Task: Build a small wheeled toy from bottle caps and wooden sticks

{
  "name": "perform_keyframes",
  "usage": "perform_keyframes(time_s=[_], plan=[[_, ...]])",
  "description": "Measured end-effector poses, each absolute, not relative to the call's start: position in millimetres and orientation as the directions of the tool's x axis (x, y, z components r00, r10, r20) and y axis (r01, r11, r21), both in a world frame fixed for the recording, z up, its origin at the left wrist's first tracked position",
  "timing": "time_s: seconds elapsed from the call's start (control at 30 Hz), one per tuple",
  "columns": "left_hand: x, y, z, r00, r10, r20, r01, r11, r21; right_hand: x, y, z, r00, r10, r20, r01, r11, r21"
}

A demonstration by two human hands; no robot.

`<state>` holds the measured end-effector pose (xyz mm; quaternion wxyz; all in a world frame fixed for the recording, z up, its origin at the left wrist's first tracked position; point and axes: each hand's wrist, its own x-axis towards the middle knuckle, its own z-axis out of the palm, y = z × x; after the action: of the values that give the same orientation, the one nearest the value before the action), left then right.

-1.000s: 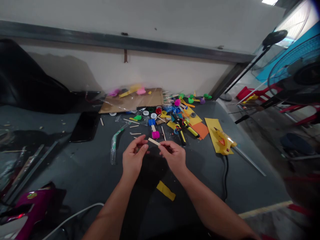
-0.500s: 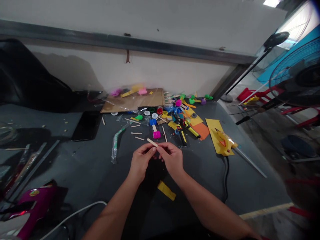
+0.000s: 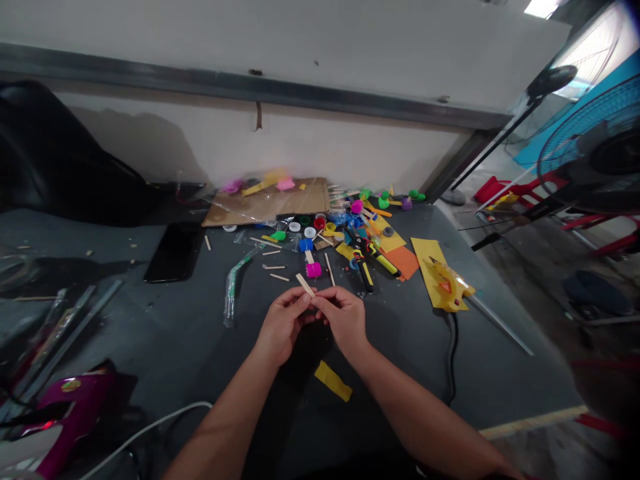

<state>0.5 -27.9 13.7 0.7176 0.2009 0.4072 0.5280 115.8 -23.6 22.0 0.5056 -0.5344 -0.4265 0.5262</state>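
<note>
Both of my hands meet over the middle of the dark table and pinch pale wooden sticks (image 3: pixel 305 285) between thumbs and fingers. My left hand (image 3: pixel 285 323) is closed on them from the left, my right hand (image 3: pixel 345 317) from the right. The sticks point up and to the left, seemingly two side by side; their lower ends are hidden by the fingertips. Just beyond lies a stick piece with a blue cap and a magenta cap (image 3: pixel 313 269). On my side of the hands rests a folded yellow strip (image 3: pixel 333 381).
Yellow-handled pliers (image 3: pixel 367 270) lie among coloured caps and paper. A yellow glue gun (image 3: pixel 453 287) rests on yellow paper at right, its black cord (image 3: pixel 455 360) running forward. At left are a phone (image 3: pixel 173 252), a bent plastic wrapper (image 3: pixel 231 287) and a magenta device (image 3: pixel 75 413).
The sticks have turned a little more upright in my fingers, and two edges now show where one showed before. My hands have barely moved.
</note>
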Motion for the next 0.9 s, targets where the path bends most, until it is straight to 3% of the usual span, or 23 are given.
perform_keyframes(time_s=[0.17,0.33,0.43,0.53,0.7,0.9], plan=[[-9,-25,17,0.104,0.911,-0.399,-0.567,0.384,0.729,117,-25,20,0.065,0.998,-0.025,0.009,-0.026,-1.000],[-24,-22,23,0.140,0.917,-0.374,-0.491,0.392,0.778,121,-24,14,0.164,0.970,0.182,0.186,0.151,-0.971],[-31,-22,27,0.246,0.891,-0.381,-0.430,0.453,0.781,123,-24,10,0.021,0.964,0.265,0.258,0.251,-0.933],[-38,-21,30,0.269,0.887,-0.374,-0.423,0.458,0.782,124,-24,7,-0.191,0.950,0.246,0.312,0.296,-0.903],[-56,-12,30,0.044,0.918,-0.394,-0.539,0.354,0.764,127,-23,9,-0.324,0.936,0.140,0.462,0.286,-0.839],[-74,0,24,-0.226,0.892,-0.392,-0.711,0.124,0.692,154,-22,49,-0.276,0.944,0.183,0.484,0.301,-0.822]])
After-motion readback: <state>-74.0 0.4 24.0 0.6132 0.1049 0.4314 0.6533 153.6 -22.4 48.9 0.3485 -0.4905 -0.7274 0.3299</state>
